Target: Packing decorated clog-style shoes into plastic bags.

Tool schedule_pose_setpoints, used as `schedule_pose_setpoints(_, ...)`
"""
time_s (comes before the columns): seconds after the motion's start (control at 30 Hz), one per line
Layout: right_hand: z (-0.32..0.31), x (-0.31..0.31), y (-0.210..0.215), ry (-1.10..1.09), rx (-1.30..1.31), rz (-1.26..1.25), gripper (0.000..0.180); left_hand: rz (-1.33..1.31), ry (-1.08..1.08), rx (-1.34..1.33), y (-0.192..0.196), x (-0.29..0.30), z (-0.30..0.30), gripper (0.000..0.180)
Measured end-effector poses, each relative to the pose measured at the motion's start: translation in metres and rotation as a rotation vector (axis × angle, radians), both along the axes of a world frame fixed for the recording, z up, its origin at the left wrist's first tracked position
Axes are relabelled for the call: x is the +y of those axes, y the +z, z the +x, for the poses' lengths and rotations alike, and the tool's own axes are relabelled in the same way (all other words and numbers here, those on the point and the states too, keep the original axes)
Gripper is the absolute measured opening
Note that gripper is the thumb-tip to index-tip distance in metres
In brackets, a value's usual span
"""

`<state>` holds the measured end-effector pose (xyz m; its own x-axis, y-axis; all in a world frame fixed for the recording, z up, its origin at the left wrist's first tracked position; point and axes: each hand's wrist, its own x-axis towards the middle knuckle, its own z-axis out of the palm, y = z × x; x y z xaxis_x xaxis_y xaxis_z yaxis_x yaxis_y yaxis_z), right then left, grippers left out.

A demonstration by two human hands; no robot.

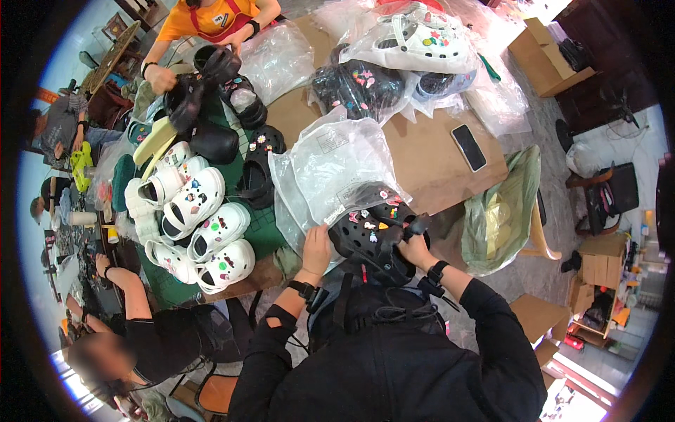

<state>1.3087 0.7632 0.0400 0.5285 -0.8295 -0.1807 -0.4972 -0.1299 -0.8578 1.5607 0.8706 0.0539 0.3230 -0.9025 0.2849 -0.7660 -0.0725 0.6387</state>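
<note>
A pair of black clogs with colourful charms (367, 237) sits at the table's near edge, partly under a clear plastic bag (341, 158). My right hand (416, 252) grips the heel end of the black clogs, its fingertips partly hidden behind the strap. On the other side, my left hand (316, 246) has its fingers closed at the bag's near edge, beside the clogs' toes. The bag lies mostly flat, spread away from me over the cardboard.
White clogs with charms (223, 232) are heaped on the green mat to the left, with black clogs (264, 151) beyond. Bagged clogs (358, 88) lie at the far side. A phone (469, 148) rests on cardboard, near a greenish plastic sack (498, 218). Co-workers stand across and at left.
</note>
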Motion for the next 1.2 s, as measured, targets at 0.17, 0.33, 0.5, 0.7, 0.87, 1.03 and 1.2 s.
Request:
schedule_pose_setpoints(0.17,0.001,0.003,0.004,-0.033,0.014,-0.048,0.023,0.061,-0.092,-0.162,0.003,0.007,0.000,0.025)
schedule_pose_setpoints(0.33,0.006,0.003,0.020,-0.023,0.096,-0.038,0.027,0.062,-0.133,-0.202,0.011,0.012,-0.001,0.026)
schedule_pose_setpoints(0.5,0.010,0.007,0.015,-0.112,0.046,-0.097,0.029,0.044,-0.179,-0.253,0.019,0.009,-0.001,0.022)
schedule_pose_setpoints(0.7,0.016,0.002,0.029,-0.069,0.115,-0.034,0.030,0.038,-0.197,-0.288,0.029,0.009,-0.004,0.018)
schedule_pose_setpoints(0.87,0.019,0.001,0.027,-0.112,0.128,-0.057,0.028,0.033,-0.215,-0.307,0.032,0.011,-0.003,0.019)
schedule_pose_setpoints(1.03,0.023,-0.002,0.029,-0.151,0.048,-0.017,0.031,0.055,-0.301,-0.432,0.033,0.015,-0.008,0.028)
schedule_pose_setpoints(1.2,0.027,-0.007,0.030,-0.109,0.125,-0.100,0.032,0.119,-0.416,-0.448,0.033,0.018,-0.017,0.033)
